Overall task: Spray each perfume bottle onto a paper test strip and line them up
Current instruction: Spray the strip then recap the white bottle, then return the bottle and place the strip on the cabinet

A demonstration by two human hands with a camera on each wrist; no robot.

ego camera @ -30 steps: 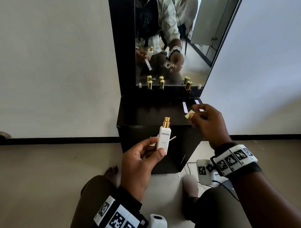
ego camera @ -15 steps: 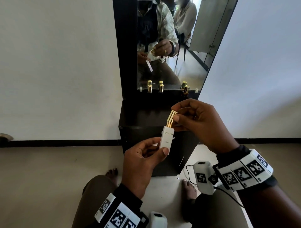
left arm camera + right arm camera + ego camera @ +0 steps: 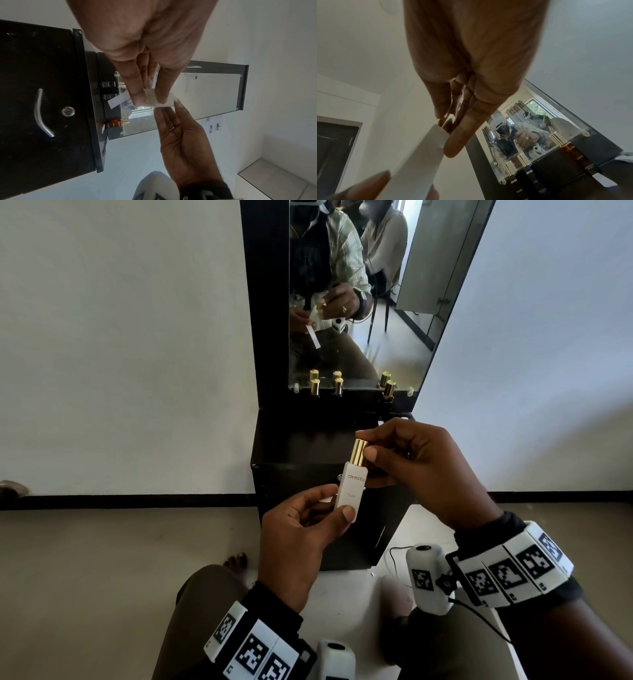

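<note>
My left hand [image 3: 337, 505] grips a white perfume bottle [image 3: 349, 491] upright in front of the black cabinet, and it also pinches a paper test strip [image 3: 118, 100] behind the bottle. My right hand [image 3: 364, 446] pinches the gold cap [image 3: 359, 451], which sits on the bottle's neck. In the right wrist view the fingertips [image 3: 453, 147] close round the cap [image 3: 447, 121] above the white bottle [image 3: 423, 151]. Two black bottles [image 3: 315, 386] [image 3: 338, 386] and an amber one [image 3: 389, 388] stand at the mirror's foot.
The black cabinet [image 3: 301, 446] has a mirror [image 3: 359, 337] above it and a door with a metal handle [image 3: 41, 112] and lock. White walls flank it. My knees and bare feet are on the floor below the hands.
My right hand came in from the right with the gold cap and set it on the white bottle's neck. The left hand kept the bottle and raised it slightly.
</note>
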